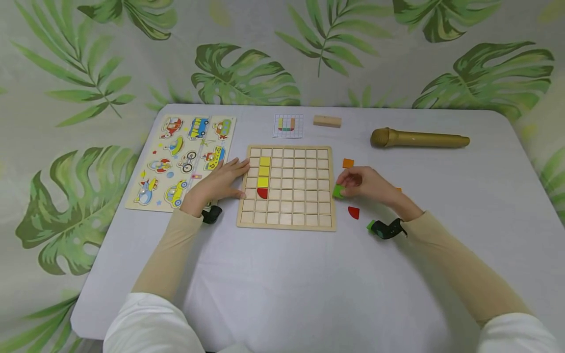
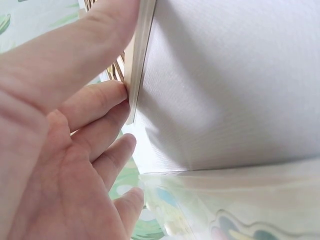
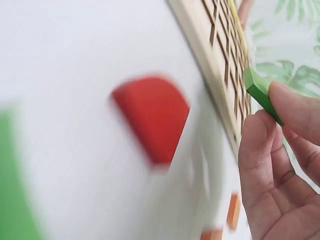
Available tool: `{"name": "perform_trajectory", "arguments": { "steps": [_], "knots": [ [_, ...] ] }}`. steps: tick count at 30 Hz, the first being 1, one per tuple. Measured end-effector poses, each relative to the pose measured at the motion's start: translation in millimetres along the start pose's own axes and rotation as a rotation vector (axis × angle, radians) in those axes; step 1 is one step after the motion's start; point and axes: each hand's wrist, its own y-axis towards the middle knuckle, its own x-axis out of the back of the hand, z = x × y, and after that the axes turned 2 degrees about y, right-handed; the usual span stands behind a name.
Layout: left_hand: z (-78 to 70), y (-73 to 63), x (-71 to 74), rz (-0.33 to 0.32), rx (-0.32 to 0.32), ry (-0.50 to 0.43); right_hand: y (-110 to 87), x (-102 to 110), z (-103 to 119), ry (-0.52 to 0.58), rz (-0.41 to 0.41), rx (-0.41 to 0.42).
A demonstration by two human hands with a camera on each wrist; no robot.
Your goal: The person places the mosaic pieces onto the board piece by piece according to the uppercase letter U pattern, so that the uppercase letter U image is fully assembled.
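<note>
Head view: the grid board (image 1: 287,228) lies flat on the white table (image 1: 273,284), the two hands well apart on either side of it. Left hand (image 1: 222,182) at the board's 9 o'clock edge, fingers extended and thumb spread away from them, resting against the frame. Right hand (image 1: 368,184) at 3 o'clock, a green block (image 1: 338,191) pinched between thumb and fingers, just by the board's edge; whether block and board touch, cannot tell. On the grid, second column from the 9 o'clock side: three yellow squares (image 1: 264,171) in a line, with a red quarter-round (image 1: 262,193) directly at their 6 o'clock end. Loose off the board: an orange block (image 1: 348,163) between 2 and 3 o'clock, a red wedge (image 1: 353,212) between 3 and 4, a second green piece (image 1: 370,225) near 4, partly covered. Farther out: pattern card (image 1: 288,126) at 12, wooden bar (image 1: 327,121) at 1, gold microphone (image 1: 419,138) between 2 and 3, picture puzzle (image 1: 137,196) toward 9 to 10. Left wrist view: fingertips against the board's side edge, nothing gripped; part of the puzzle shows at 5 o'clock. Right wrist view: green block held tilted in the pinch at 3 o'clock, board behind it; red wedge blurred near centre, a blurred green shape at 9, two orange pieces toward 5.
</note>
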Motion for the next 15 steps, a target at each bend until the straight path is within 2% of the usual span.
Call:
{"name": "perform_trajectory", "arguments": {
  "steps": [7,15],
  "knots": [
    [-0.5,0.3,0.2,-0.010,-0.008,0.017,25.1,-24,19,-0.014,0.040,0.057],
    [-1.5,-0.8,1.1,-0.009,-0.006,0.019,59.7,-62,43,-0.030,0.085,0.106]
  ]
}}
